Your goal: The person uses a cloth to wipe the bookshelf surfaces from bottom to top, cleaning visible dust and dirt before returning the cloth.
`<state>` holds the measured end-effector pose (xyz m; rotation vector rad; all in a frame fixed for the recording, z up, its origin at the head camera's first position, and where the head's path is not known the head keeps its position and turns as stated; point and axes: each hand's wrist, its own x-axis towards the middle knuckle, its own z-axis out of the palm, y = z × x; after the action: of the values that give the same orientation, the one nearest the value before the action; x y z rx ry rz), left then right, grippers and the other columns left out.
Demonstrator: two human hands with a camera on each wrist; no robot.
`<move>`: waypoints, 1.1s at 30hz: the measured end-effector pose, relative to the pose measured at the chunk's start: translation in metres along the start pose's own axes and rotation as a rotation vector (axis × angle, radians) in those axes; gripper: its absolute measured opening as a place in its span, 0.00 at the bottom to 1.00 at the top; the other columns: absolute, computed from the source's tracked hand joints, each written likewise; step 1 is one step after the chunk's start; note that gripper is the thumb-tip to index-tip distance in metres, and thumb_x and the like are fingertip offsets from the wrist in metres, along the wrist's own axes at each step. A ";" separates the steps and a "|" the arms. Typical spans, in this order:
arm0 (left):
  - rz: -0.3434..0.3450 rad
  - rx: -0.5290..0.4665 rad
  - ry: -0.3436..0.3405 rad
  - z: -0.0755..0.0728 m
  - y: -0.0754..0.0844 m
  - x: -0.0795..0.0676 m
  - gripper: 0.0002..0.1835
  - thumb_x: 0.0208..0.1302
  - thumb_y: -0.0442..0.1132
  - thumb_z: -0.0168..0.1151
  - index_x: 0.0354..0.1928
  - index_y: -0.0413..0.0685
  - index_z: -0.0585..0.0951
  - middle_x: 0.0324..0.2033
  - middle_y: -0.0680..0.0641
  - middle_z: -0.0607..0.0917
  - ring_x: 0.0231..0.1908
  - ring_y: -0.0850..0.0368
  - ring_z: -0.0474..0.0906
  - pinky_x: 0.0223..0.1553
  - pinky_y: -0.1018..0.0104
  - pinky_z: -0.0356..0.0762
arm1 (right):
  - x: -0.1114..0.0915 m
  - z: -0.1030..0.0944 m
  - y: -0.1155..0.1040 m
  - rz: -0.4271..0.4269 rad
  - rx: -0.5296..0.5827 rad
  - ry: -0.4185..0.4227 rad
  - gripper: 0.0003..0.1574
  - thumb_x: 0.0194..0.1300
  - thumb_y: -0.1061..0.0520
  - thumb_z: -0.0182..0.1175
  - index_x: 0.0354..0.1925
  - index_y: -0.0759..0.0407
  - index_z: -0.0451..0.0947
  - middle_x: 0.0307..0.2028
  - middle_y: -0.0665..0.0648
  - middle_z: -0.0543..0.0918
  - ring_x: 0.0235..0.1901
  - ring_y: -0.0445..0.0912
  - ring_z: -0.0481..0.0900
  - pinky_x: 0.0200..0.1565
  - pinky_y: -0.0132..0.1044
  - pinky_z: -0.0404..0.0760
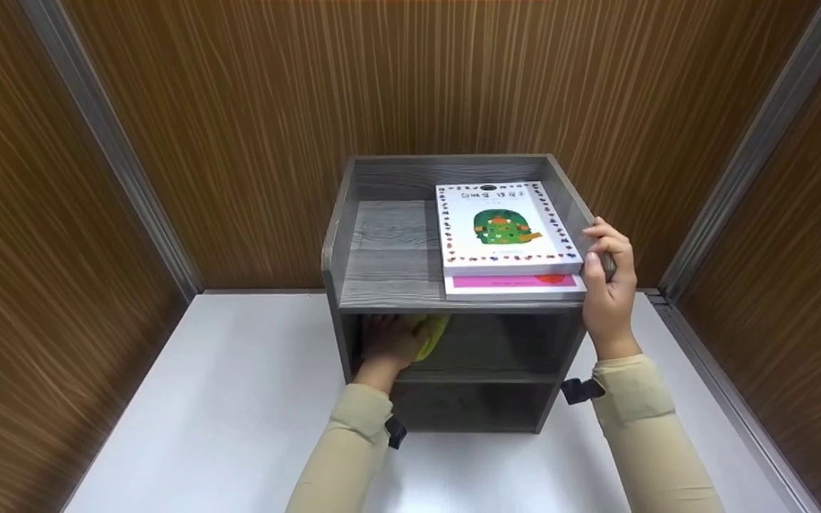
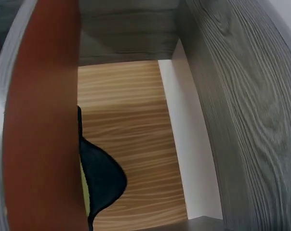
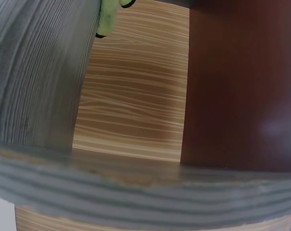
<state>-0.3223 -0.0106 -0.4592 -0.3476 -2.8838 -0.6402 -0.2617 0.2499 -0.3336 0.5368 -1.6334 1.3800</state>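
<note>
My left hand [image 1: 390,343] reaches into the upper open compartment of a small grey wood-grain shelf unit [image 1: 390,267]. It holds a yellow-green cloth [image 1: 436,336] near the compartment's left side; the fingertips are in shadow under the top board. A dark-edged part of the cloth [image 2: 103,175] shows in the left wrist view, and a bit of its yellow-green side [image 3: 107,18] at the top of the right wrist view. My right hand [image 1: 610,288] grips the front of the unit's right side panel, thumb on the near side and fingers over the edge.
Two books, a white one [image 1: 467,228] with a green picture over a pink-and-white one [image 1: 482,282], lie on the right of the top. Below is a lower compartment [image 1: 474,406]. The unit stands on a white surface [image 1: 239,399], with wood-patterned walls [image 1: 239,107] around.
</note>
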 end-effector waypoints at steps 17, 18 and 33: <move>-0.028 0.056 -0.045 0.014 0.025 0.005 0.29 0.67 0.65 0.33 0.69 0.70 0.60 0.69 0.50 0.59 0.69 0.42 0.46 0.65 0.42 0.37 | 0.002 -0.006 -0.001 -0.020 -0.006 0.023 0.09 0.59 0.69 0.42 0.36 0.77 0.62 0.47 0.56 0.75 0.63 0.54 0.62 0.65 0.44 0.56; -0.030 0.055 -0.042 0.015 0.028 0.006 0.30 0.67 0.64 0.33 0.69 0.70 0.59 0.69 0.50 0.59 0.69 0.42 0.45 0.65 0.42 0.37 | 0.003 -0.005 -0.002 -0.028 -0.002 0.027 0.09 0.59 0.69 0.42 0.36 0.77 0.61 0.46 0.57 0.75 0.63 0.54 0.62 0.65 0.44 0.56; 0.014 0.153 -0.053 0.031 0.074 0.007 0.38 0.65 0.67 0.35 0.72 0.58 0.53 0.70 0.49 0.56 0.69 0.45 0.45 0.65 0.43 0.41 | 0.000 -0.004 0.028 -0.018 0.038 0.040 0.08 0.59 0.68 0.43 0.36 0.76 0.62 0.47 0.57 0.74 0.63 0.56 0.61 0.65 0.46 0.56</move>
<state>-0.3134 0.0695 -0.4566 -0.3673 -2.9541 -0.4104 -0.2821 0.2619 -0.3486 0.5415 -1.5689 1.4024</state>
